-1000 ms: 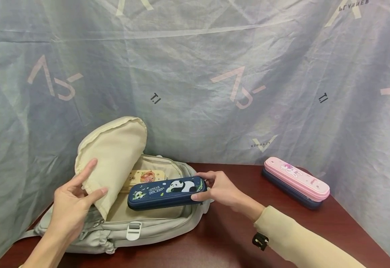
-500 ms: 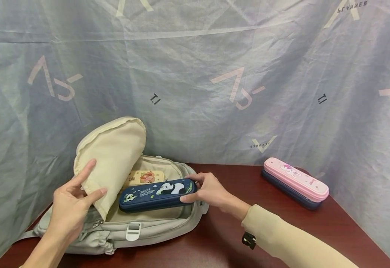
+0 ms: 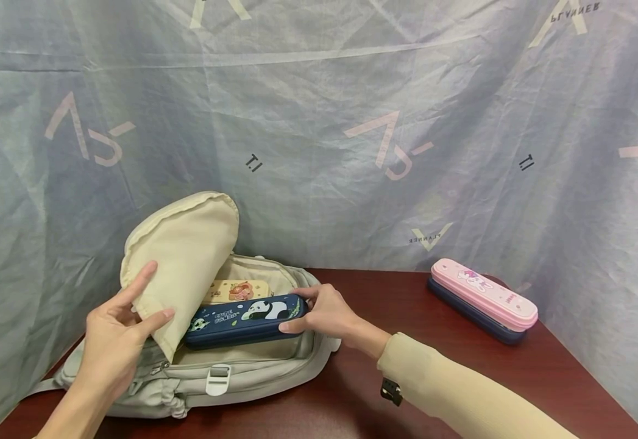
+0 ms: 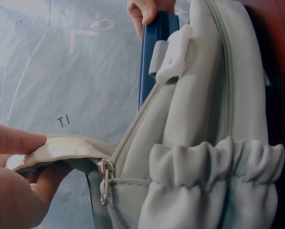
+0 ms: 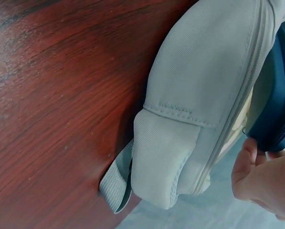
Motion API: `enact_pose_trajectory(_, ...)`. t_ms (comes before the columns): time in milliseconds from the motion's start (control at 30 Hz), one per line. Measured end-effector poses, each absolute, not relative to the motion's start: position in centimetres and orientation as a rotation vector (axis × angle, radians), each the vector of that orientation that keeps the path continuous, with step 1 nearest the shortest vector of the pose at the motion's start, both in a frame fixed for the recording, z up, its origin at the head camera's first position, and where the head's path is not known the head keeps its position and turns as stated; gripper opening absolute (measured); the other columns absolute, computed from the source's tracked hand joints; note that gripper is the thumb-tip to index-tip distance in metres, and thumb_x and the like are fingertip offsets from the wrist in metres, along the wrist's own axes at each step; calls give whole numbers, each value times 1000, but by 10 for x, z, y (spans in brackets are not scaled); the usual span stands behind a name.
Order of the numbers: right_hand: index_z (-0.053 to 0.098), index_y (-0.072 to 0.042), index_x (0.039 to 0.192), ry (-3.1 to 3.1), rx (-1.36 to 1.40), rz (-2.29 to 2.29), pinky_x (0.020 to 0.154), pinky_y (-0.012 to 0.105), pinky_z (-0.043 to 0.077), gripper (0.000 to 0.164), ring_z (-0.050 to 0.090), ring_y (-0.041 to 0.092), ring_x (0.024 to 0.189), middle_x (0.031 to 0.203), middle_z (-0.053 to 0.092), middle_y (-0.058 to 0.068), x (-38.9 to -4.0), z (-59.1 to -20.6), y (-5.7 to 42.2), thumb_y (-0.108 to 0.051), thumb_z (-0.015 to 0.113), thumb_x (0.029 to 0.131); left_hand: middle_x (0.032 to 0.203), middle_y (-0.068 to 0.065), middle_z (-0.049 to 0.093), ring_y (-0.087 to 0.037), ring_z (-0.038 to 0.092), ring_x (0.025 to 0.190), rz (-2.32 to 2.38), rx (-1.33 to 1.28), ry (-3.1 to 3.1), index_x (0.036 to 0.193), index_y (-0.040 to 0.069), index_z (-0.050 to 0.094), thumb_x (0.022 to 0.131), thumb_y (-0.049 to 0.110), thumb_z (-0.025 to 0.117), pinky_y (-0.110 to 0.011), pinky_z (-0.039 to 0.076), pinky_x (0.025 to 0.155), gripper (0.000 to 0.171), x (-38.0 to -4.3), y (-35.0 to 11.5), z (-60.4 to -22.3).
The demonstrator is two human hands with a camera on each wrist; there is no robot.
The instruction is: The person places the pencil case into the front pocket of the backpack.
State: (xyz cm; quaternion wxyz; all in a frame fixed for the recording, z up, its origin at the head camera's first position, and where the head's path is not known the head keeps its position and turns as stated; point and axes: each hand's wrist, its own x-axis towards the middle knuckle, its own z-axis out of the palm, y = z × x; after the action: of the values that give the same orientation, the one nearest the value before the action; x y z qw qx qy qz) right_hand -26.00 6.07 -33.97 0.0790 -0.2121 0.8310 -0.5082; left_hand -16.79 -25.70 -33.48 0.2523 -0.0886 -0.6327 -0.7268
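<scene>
A pale grey-green backpack (image 3: 264,379) lies on its back with its main compartment unzipped. My left hand (image 3: 114,341) pinches the edge of its cream-lined flap (image 3: 184,256) and holds it raised; in the left wrist view the fingers and thumb grip the fabric beside the zipper pull (image 4: 105,174). My right hand (image 3: 324,314) grips the right end of a dark blue pencil case (image 3: 266,332) with a panda print. This case is over the bag's opening, its left end partly hidden behind the flap. Behind it a yellow pencil case (image 3: 242,291) lies inside the bag, partly covered.
On the right of the dark red table (image 3: 384,366), a pink pencil case (image 3: 485,294) with a rabbit print rests on top of a dark blue one (image 3: 474,314). A grey printed cloth (image 3: 308,152) hangs behind and around the table. A strap (image 5: 117,183) trails from the bag.
My right hand has moved left and slightly down with the panda pencil case, bringing its left end behind the flap. The left hand still holds the flap in nearly the same place.
</scene>
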Motion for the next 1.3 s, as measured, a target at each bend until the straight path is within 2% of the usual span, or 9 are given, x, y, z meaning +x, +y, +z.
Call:
enact_pose_trajectory(133,69,-5,139,2504,-639,-1514,80,29,54,70,70,12,83,85,77,1,-261,-342,55,-18,96,75,160,10,47,-15,14,158,-1984,-237,-1721,155,11,52,86,-27,69,-13,49,93,81,-168,-257,-334)
enact_pose_trajectory(200,69,-5,138,2485,-645,-1532,80,29,54,69,71,12,83,85,77,2,-261,-343,52,-16,96,76,160,10,47,-14,11,158,-1980,-233,-1724,155,11,52,86,-27,69,-12,49,94,81,-168,-257,-334)
enact_pose_trajectory(367,69,-3,137,2405,-645,-1589,79,26,55,67,71,13,84,86,77,4,-261,-343,45,-13,95,76,159,11,49,-10,5,158,-1967,-216,-1733,154,11,53,86,-26,70,-11,48,93,80,-168,-257,-333)
enact_pose_trajectory(500,71,-3,134,2409,-650,-1605,75,25,54,65,70,12,81,83,76,4,-261,-343,41,-13,96,75,158,11,49,-11,6,159,-1965,-217,-1734,154,11,53,86,-26,70,-11,49,92,80,-168,-256,-333)
enact_pose_trajectory(800,72,-2,134,2434,-635,-1637,77,25,53,69,68,11,78,82,76,3,-260,-347,33,-12,98,71,160,10,48,-14,12,158,-1989,-230,-1720,155,10,52,86,-26,69,-13,49,93,80,-169,-257,-334)
enact_pose_trajectory(1033,75,-5,130,2469,-654,-1601,75,25,53,65,66,10,79,84,75,-1,-262,-352,27,-14,99,70,160,9,47,-10,6,159,-1967,-215,-1750,156,11,52,87,-24,71,-10,44,97,80,-168,-258,-334)
enact_pose_trajectory(1300,74,-5,132,2471,-653,-1566,76,26,52,69,67,10,79,85,75,-2,-264,-353,25,-15,99,69,161,9,47,-9,5,158,-1957,-207,-1754,156,11,52,86,-25,71,-9,43,96,80,-168,-257,-334)
